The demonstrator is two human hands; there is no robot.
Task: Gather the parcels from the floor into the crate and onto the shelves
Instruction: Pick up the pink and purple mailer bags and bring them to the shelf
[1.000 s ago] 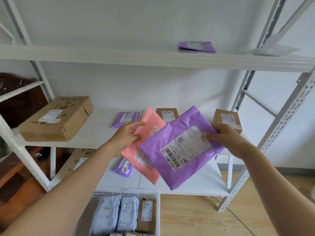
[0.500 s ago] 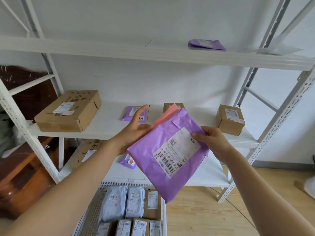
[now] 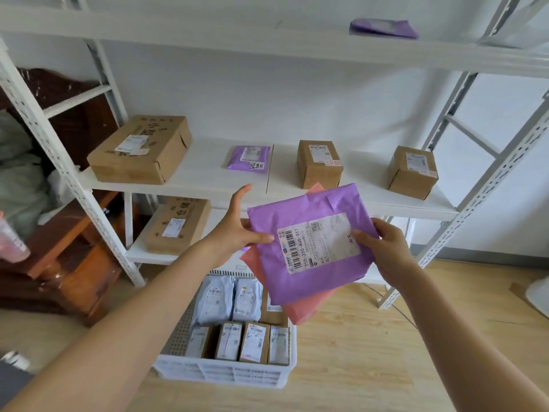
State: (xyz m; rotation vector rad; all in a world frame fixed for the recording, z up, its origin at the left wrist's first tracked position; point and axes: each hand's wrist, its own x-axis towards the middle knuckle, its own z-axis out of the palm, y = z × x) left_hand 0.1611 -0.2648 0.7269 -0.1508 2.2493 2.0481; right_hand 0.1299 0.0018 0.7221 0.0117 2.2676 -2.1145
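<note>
White shelving fills the wall, wood floor below. Left on the middle shelf a big carton, then a small purple mailer and two small boxes, with bare board between them. White crate on the floor holds grey mailers and small boxes. Left hand grip: thumb pinches the left edge of the purple parcel, index finger straight up. Pink parcel lies behind it, sticking out below. Right hand grip curls round the right edge, thumb on the label. Both parcels are held in the air, in front of the shelf's edge and above the crate.
</note>
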